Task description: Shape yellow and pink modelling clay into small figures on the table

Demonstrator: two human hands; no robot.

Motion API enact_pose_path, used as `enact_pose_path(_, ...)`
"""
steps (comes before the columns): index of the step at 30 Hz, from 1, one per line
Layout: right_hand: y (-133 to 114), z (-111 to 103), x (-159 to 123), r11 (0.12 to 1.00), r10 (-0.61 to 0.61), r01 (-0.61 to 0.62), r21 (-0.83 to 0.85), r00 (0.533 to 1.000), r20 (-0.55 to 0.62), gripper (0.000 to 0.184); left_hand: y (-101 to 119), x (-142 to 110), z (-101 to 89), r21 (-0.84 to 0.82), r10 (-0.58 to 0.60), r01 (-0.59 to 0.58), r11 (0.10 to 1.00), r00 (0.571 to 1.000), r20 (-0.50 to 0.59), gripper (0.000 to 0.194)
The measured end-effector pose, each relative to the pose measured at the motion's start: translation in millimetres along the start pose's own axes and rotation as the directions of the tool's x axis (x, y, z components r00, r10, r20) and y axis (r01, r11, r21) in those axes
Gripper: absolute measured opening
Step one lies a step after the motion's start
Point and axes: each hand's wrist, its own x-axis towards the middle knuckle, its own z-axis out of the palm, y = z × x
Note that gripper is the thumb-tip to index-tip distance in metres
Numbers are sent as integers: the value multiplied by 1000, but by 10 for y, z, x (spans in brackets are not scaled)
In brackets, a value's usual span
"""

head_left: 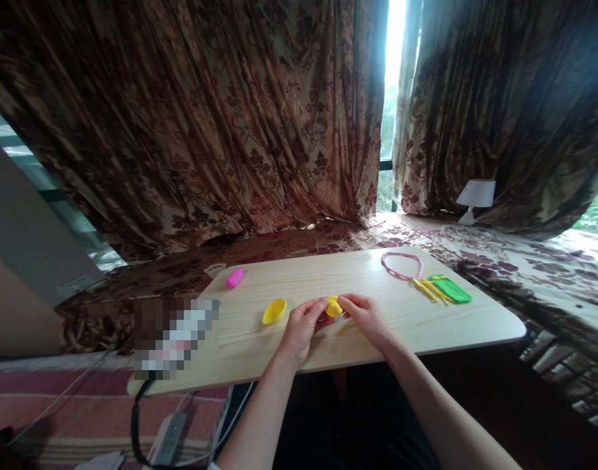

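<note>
Between the fingertips of my left hand [305, 324] and my right hand [368, 316] is a small lump of yellow modelling clay [333, 307]. Both hands pinch it just above the table, and part of it is hidden by fingers. Left of my left hand lies a yellow oval piece [274, 311], which looks like a shallow bowl. A bright pink rounded lump [235, 278] sits farther back on the left. To the right lie a green flat piece [453, 291] and some thin yellow strips [432, 290], partly overlapping it. Behind these rests a pink twisted loop [383, 264].
The light wooden table [250, 356] has rounded corners. A blurred-out object [181, 336] covers its left end, with a black strap below. A white power strip [170, 436] and cables lie lower left. A small white lamp [476, 194] stands at the back right, before patterned curtains [260, 117].
</note>
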Motion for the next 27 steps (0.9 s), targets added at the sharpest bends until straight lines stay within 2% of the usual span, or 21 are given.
enact_pose_path(4, 8, 7, -9, 1000, 0, 0, -11, 1000, 9, 29, -6, -28, -21, -21, -50, 50, 999, 999, 6, 26)
enact_pose_path(9, 13, 13, -6, 1000, 0, 0, -12, 1000, 21, 34, -36, -63, 18, -46, -56, 55, 997, 998, -9, 26)
enact_pose_path(15, 15, 5, -21, 1000, -11, 12, -24, 999, 53, 32, -30, -60, 24, 14, -77, 77, 997, 997, -6, 28)
enact_pose_path(20, 33, 5, -14, 999, -17, 18, -32, 999, 27, 39, -24, -64, 4, 16, -72, 73, 997, 997, -40, 26)
enact_pose_path(27, 17, 2, -21, 999, -32, 34, -39, 998, 56, 33, -34, -67, 25, 32, -67, 68, 997, 997, -42, 29)
